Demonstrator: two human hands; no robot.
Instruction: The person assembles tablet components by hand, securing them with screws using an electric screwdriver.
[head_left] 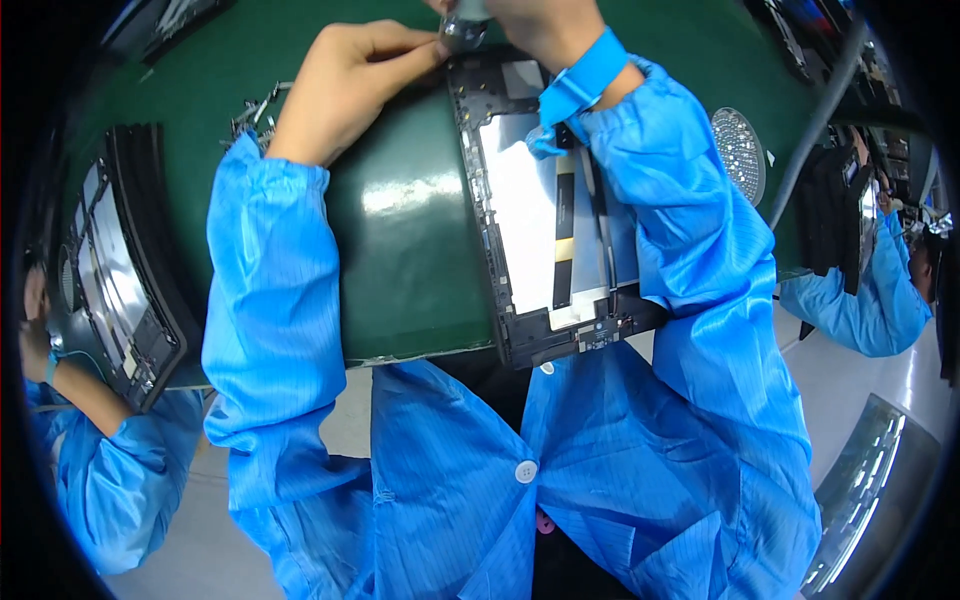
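An opened tablet [530,230] lies upright before me on the green table, its inner side up, with a silver plate, black flex strips and a dark frame. My left hand [365,80] is closed, thumb and finger pinched at the tablet's far left corner; what they hold, if anything, is hidden. My right hand [545,25], partly cut off by the upper edge, grips a short cylindrical tool with a clear end [465,28] above that same corner. A blue wrist strap [582,82] circles my right wrist and hangs over the tablet.
Small metal parts [258,115] lie beyond my left sleeve. A round perforated dish [738,155] stands right of my right arm, near a grey pole [825,105]. Co-workers' blue sleeves show on both sides; another opened tablet [120,270] rests at the left by black padding.
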